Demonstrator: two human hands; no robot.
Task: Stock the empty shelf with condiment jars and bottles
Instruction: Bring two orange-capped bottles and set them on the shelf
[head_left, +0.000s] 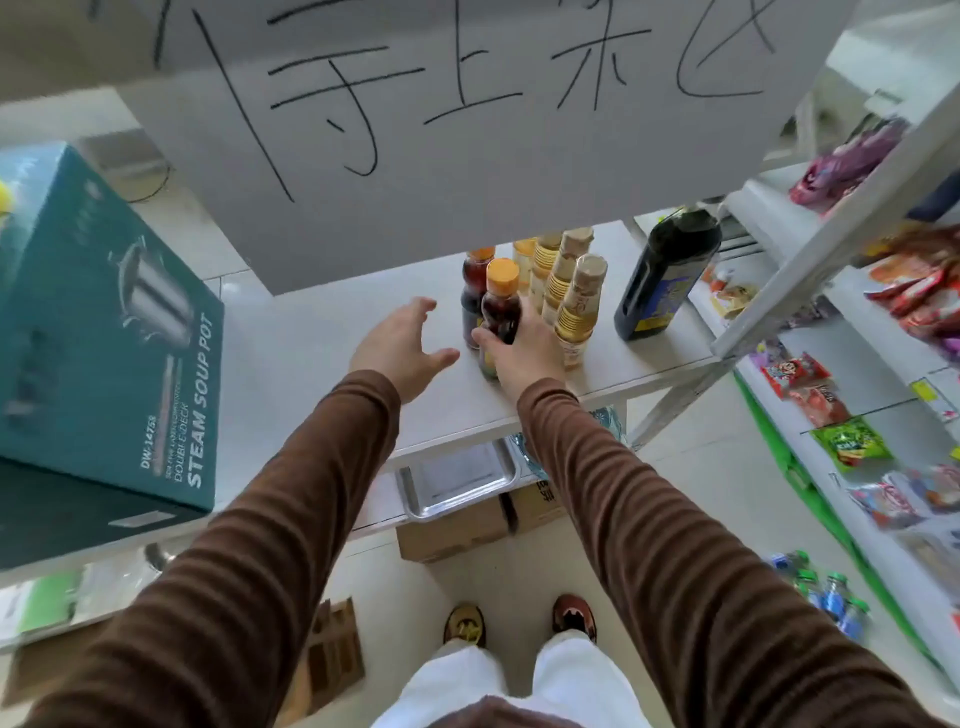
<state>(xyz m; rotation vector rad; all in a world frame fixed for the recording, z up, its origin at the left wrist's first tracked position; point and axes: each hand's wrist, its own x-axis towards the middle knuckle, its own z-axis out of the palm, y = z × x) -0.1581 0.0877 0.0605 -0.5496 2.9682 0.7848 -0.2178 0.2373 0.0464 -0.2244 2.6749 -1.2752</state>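
1. The right hand (524, 343) gripped a small dark bottle with an orange cap (501, 306), fingers wrapped round its lower body. The bottle stood upright on the white shelf (322, 343), at the front of the group, so it looked to be in the act of being set down or squared into line.
2. The left hand (402, 348) hovered just left of that bottle with fingers spread and relaxed, holding nothing. It seemed poised to steady or nudge the row from the open side.
3. A second dark bottle with an orange cap (475, 291) stood directly behind the held one, touching or nearly so.
4. To the right, a row of tall pale bottles with tan caps (571, 301) ran front to back, packed close together, probably to keep like goods in lanes.
5. A large dark jug (667, 275) stood apart at the right end of the shelf, near the frame.
6. Much of the shelf to the left lay bare, so I judged the stocking only partly done.
7. A hand-lettered paper sign (441, 130) hung above and hid the back of the shelf. A teal soup pot box (104, 338) sat on the neighbouring surface to the left.
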